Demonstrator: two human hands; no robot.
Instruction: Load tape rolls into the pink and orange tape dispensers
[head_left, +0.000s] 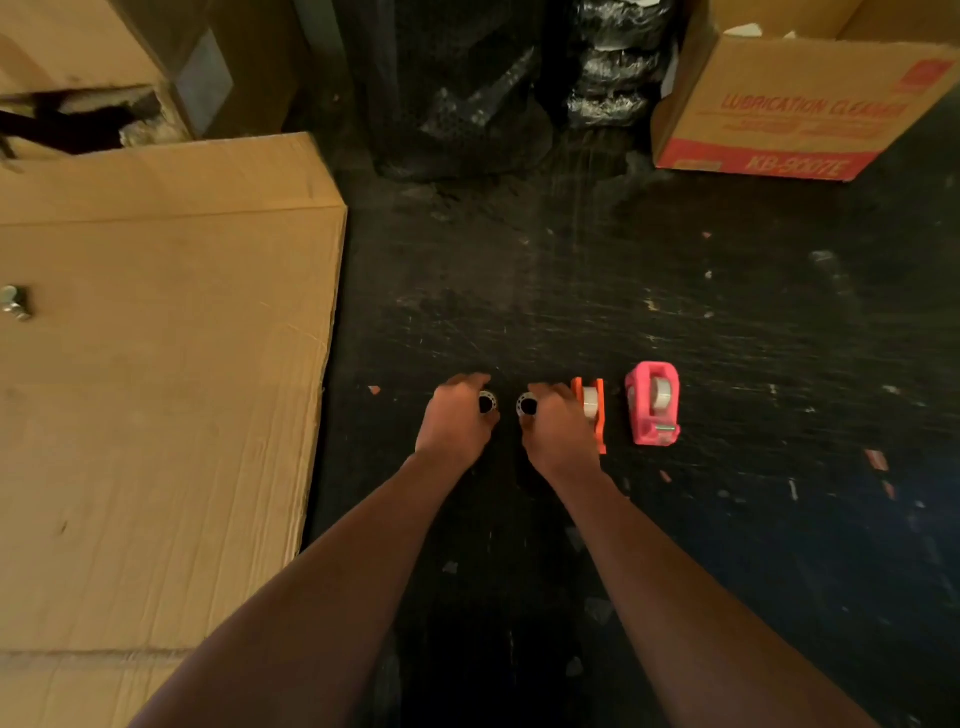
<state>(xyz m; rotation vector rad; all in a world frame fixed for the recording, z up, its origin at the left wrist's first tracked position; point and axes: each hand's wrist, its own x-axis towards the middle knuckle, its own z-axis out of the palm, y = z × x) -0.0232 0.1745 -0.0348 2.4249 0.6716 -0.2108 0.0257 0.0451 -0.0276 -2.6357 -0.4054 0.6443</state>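
On the dark floor stand a pink tape dispenser (653, 404) and, left of it, an orange tape dispenser (592, 410), each with a clear tape roll seated inside. My left hand (456, 420) grips a small tape roll (487, 402) whose open core faces right. My right hand (553, 425) grips a second small tape roll (528, 405) whose core faces left. The two rolls are a short gap apart. The back of my right hand hides part of the orange dispenser.
A large flat cardboard sheet (156, 364) covers the floor on the left. A cardboard box with red print (800, 104) stands at the back right. Black plastic-wrapped bundles (519, 93) lie at the back centre. Small scraps dot the floor.
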